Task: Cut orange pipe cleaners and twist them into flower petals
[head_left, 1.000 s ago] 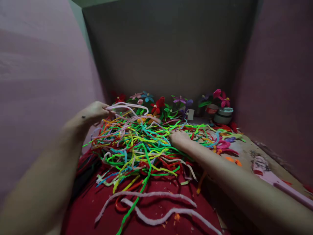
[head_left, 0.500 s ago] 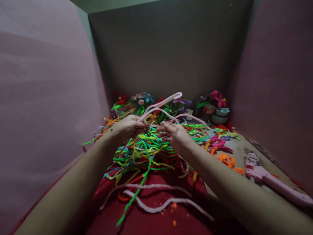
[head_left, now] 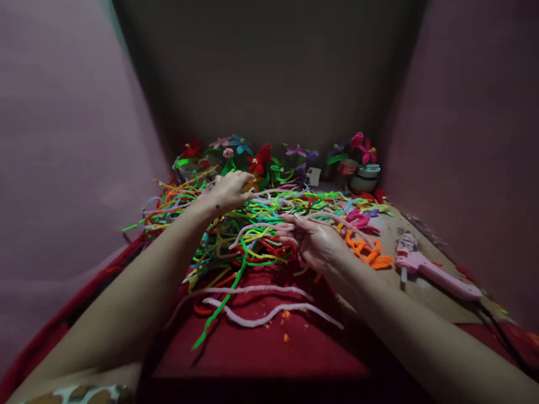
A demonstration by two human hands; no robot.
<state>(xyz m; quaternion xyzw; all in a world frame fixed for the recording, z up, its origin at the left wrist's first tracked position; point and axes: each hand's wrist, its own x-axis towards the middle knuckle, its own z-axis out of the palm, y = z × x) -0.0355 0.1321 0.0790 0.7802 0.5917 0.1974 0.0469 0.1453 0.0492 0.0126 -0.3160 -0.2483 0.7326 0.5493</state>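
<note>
My right hand (head_left: 314, 238) is closed on a pink pipe cleaner (head_left: 252, 227), whose ends stick out on both sides of the fingers. Farther back, my left hand (head_left: 233, 188) hovers low over the pile of pipe cleaners (head_left: 269, 210), its fingers stretched and the thumb apart. Pale pink strands lie by that thumb; whether they touch it is unclear. Nearer to me, a pale pink wavy pipe cleaner (head_left: 269, 320) and a straighter pink one (head_left: 261, 290) rest on the red cloth (head_left: 252, 359). A green strand (head_left: 225, 314) crosses both.
Pipe-cleaner flowers (head_left: 259, 160) line the back wall, with a lidded jar (head_left: 365, 177) at their right. Orange pieces (head_left: 368, 252) and a pink glue gun (head_left: 438, 275) with a black cord lie on the board at right. Pinkish panels (head_left: 63, 168) stand at both sides.
My hands have moved apart. The left went farther back over the pile, and the raised pink loop it held is down out of the air. The right keeps a pink strand, now lower.
</note>
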